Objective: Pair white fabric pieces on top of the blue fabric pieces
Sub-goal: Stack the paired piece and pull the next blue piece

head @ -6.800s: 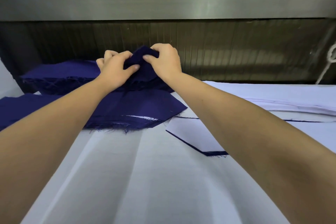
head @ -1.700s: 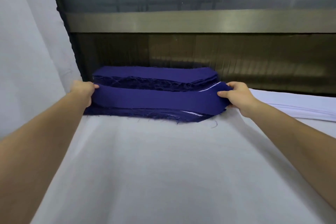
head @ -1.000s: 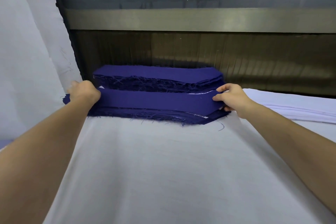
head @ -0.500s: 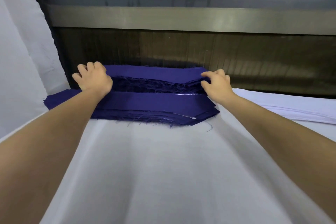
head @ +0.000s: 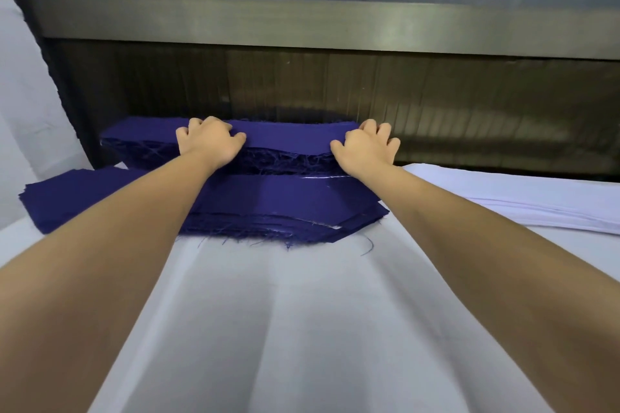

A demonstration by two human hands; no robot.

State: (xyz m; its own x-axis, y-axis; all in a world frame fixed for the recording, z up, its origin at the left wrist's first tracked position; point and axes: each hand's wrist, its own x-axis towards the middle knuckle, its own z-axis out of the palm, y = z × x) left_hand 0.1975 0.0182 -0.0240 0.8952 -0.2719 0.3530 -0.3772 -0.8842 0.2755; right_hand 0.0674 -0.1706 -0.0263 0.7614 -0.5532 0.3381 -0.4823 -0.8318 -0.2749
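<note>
Evenly, left grip [head: 210,143], right grip [head: 365,148] clutch stack [head: 295,136] edge.

Soft even light, wide-angle edge distortion

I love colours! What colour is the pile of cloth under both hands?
Dark blue, almost purple. The head view shows the pile of cloth clearly.

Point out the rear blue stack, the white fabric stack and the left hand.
rear blue stack [head: 292,135], head view, top layer between the hands.
white fabric stack [head: 536,193], head view, top sheet.
left hand [head: 209,142], head view, back of hand.
</note>
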